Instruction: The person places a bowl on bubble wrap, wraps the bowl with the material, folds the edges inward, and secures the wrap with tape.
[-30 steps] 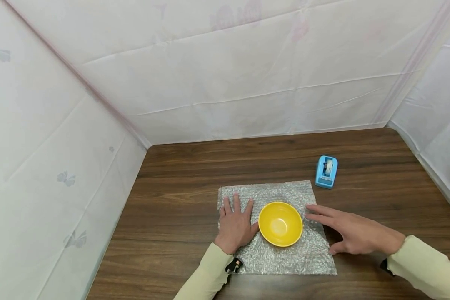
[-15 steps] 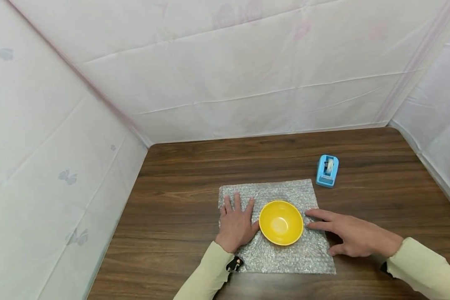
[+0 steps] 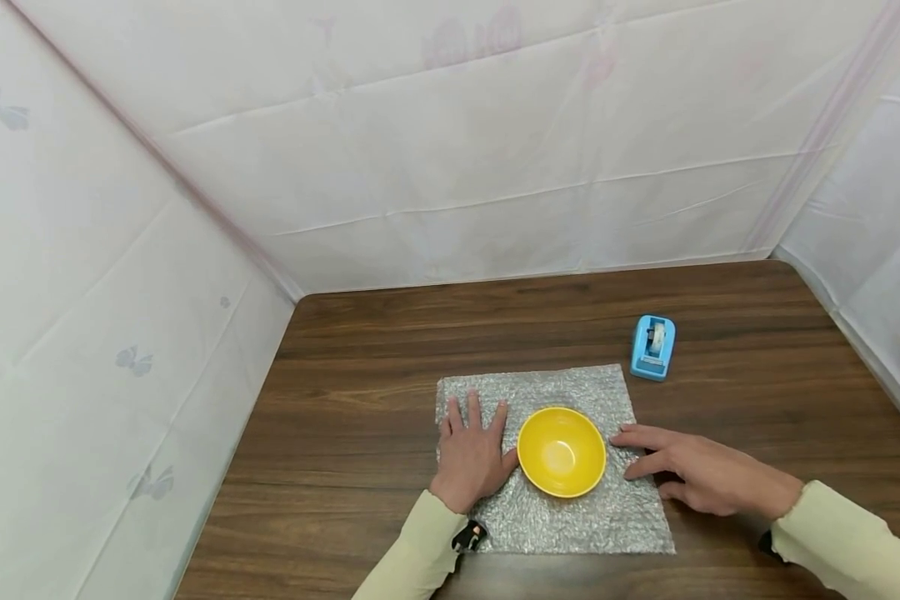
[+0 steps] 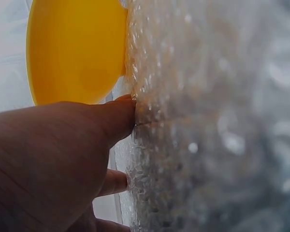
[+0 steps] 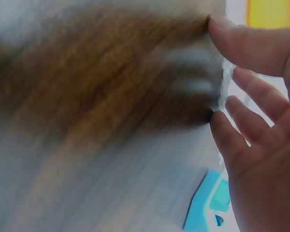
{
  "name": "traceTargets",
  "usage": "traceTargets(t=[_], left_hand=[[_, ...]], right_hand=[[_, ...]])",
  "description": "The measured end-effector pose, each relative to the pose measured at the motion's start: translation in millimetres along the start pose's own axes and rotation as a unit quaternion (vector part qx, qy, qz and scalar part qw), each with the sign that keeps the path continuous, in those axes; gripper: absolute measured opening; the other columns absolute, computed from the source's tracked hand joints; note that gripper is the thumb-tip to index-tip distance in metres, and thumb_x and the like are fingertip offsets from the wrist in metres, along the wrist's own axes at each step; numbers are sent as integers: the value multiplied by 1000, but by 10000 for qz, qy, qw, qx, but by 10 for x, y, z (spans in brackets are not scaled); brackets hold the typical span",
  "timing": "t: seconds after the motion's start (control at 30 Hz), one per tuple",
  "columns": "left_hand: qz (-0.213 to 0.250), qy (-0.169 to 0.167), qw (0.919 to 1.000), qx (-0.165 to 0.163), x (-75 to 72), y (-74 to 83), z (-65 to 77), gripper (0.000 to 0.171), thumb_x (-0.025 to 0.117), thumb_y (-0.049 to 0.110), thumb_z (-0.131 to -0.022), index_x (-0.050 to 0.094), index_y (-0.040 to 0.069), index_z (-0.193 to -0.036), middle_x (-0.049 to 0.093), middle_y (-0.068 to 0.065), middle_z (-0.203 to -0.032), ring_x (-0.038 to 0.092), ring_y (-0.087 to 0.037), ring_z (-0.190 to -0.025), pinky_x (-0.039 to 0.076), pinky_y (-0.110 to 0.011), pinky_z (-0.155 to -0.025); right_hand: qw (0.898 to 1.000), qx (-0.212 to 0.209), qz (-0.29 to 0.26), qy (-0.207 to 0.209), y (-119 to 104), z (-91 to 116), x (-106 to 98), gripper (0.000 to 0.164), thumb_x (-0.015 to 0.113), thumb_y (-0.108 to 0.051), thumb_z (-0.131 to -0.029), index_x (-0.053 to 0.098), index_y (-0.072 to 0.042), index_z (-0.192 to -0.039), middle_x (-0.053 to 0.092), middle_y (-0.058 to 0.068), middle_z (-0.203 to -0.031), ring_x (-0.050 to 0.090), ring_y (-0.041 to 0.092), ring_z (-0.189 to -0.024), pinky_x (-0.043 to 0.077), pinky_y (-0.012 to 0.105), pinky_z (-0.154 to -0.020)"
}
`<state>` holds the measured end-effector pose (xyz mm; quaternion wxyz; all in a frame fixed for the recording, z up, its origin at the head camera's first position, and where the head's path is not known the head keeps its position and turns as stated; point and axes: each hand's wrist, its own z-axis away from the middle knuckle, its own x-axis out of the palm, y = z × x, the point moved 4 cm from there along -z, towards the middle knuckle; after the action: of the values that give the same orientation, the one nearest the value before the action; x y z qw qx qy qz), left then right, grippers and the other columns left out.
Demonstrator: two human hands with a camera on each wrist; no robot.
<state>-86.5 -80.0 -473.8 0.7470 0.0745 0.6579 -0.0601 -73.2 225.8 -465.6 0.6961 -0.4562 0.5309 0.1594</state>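
A yellow bowl stands upright on a sheet of bubble wrap spread over the table. My left hand lies flat on the wrap with fingers spread, its thumb right beside the bowl. In the left wrist view that thumb presses the bubbly surface below the yellow bowl. At the sheet's right edge is my right hand, its fingertips on the wrap and its thumb low near the border. The right wrist view shows the thumb and fingers apart, close by the edge of the wrap.
A light blue tape dispenser stands on the dark wooden table, behind the sheet's right corner. White patterned cloth hangs at the back and along both sides of the table.
My right hand's fingertips have slid a little toward me along the right edge of the bubble wrap, with the fingers drawn nearer the thumb. The left hand and the bowl stay in place.
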Motion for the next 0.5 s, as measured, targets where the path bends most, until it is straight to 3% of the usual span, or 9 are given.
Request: traceTargets(t=[0.23, 0.5], left_hand=[[19, 17, 10000, -29, -3, -4, 6, 71, 62, 61, -96, 52, 23, -154, 41, -27, -162, 39, -58, -147, 43, -63, -113], [-44, 67, 10000, 55, -9, 12, 18, 70, 61, 62, -96, 53, 23, -154, 43, -27, -161, 41, -57, -146, 45, -62, -112]], right_hand=[[9984, -68, 258, 506, -7, -59, 28, 48, 80, -1, -85, 77, -39, -115, 63, 0, -146, 58, 27, -137, 58, 37, -100], [9981, 57, 183, 594, -18, -51, 51, 43, 81, -3, -85, 79, -36, -113, 67, -2, -143, 61, 28, -134, 59, 38, -97]])
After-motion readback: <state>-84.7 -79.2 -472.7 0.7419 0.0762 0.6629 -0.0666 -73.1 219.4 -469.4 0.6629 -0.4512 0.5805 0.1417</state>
